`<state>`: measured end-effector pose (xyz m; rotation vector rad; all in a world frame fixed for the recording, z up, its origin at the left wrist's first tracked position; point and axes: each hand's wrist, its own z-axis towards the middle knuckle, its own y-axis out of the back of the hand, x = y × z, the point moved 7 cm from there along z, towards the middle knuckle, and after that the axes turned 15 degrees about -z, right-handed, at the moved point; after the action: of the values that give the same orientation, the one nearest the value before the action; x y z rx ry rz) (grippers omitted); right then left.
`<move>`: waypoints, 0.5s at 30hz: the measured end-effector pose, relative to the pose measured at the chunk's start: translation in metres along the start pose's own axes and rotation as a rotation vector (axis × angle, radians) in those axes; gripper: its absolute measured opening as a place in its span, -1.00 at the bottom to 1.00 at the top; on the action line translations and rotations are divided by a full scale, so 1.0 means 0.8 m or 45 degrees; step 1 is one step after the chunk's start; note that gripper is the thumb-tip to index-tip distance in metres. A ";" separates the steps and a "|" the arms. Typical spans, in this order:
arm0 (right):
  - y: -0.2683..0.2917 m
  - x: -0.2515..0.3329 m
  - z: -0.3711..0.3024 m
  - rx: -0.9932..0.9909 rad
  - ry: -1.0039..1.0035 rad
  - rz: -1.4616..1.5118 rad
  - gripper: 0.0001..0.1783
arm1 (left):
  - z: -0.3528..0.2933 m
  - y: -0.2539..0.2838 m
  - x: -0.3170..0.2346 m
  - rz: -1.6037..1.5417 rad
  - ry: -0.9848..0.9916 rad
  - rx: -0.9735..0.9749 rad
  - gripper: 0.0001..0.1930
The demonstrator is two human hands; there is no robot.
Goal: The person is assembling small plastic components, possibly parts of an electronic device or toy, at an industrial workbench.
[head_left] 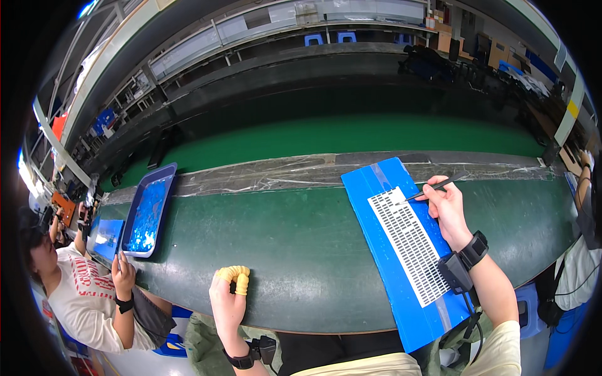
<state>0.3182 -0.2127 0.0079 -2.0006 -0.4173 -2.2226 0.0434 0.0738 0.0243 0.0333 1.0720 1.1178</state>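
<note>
My right hand [444, 210] pinches dark tweezers [428, 191], their tip at the upper part of a white sheet [411, 247] with rows of small black rectangles. A few spots near the tip show plain white. The sheet lies slanted on a blue board [370, 232], with clear tape at the board's top and bottom. Well to the left, my left hand [227, 304] rests at the bench's near edge. Yellow ribbed coverings [235, 274] appear to sit on its fingers, which curl toward the thumb; whether anything is between them is hidden.
The green bench [295, 250] curves across the front, with a tape-covered strip [269, 174] behind it. A blue tray [150, 210] holding shiny blue pieces stands at the left. Beside it a co-worker [94, 288] sits with a hand near another blue board [108, 238]. Wrist-worn devices and cables are on my arms.
</note>
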 end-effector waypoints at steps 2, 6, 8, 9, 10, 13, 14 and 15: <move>0.000 0.000 -0.001 0.006 -0.006 0.068 -0.87 | -0.001 0.000 0.001 -0.001 0.005 -0.003 -0.93; 0.003 0.001 -0.002 0.015 0.000 0.074 -0.88 | -0.001 -0.001 0.001 -0.022 0.013 -0.011 -0.93; 0.004 0.000 0.000 0.024 0.012 0.126 -0.90 | 0.000 -0.002 -0.001 -0.022 0.015 -0.019 -0.93; 0.004 0.001 0.001 0.026 0.017 0.126 -0.90 | 0.001 -0.004 0.000 -0.037 0.042 -0.022 -0.93; 0.007 0.000 0.002 0.002 0.001 0.160 -0.90 | 0.002 -0.005 0.001 -0.053 0.069 -0.026 -0.92; 0.007 -0.002 0.008 0.004 -0.003 0.184 -0.90 | 0.007 -0.006 0.001 -0.070 0.089 -0.030 -0.92; 0.006 -0.001 0.009 -0.028 -0.007 0.188 -0.90 | 0.009 -0.004 0.002 -0.076 0.079 -0.034 -0.92; 0.002 -0.001 0.010 -0.046 -0.012 0.193 -0.90 | 0.008 0.000 0.003 -0.073 0.106 -0.049 -0.92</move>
<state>0.3263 -0.2117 0.0077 -1.9888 -0.2193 -2.1453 0.0477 0.0785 0.0259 -0.0743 1.1188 1.0953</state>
